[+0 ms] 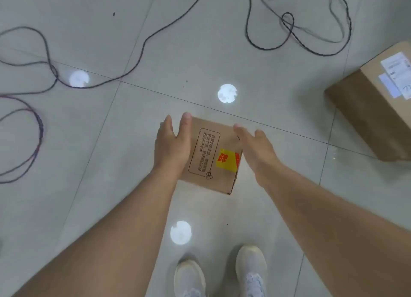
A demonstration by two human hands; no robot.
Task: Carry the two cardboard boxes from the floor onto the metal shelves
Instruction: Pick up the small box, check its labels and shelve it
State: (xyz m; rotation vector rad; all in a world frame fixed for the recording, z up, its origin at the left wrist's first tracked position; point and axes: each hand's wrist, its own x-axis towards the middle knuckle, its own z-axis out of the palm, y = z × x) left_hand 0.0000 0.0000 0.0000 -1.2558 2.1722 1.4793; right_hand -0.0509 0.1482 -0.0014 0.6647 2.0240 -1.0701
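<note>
A small cardboard box with a printed black frame of text and a yellow-and-red sticker lies on the tiled floor just ahead of my feet. My left hand is stretched flat over the box's left edge and hides that side. My right hand is stretched out at its right edge, fingers straight. Neither hand is closed around the box. A larger cardboard box with white labels on top stands on the floor at the far right, partly cut off by the frame. No metal shelves are in view.
Dark cables loop over the floor at the left and across the top. My two light shoes stand at the bottom centre. Round bright reflections of lamps dot the grey tiles.
</note>
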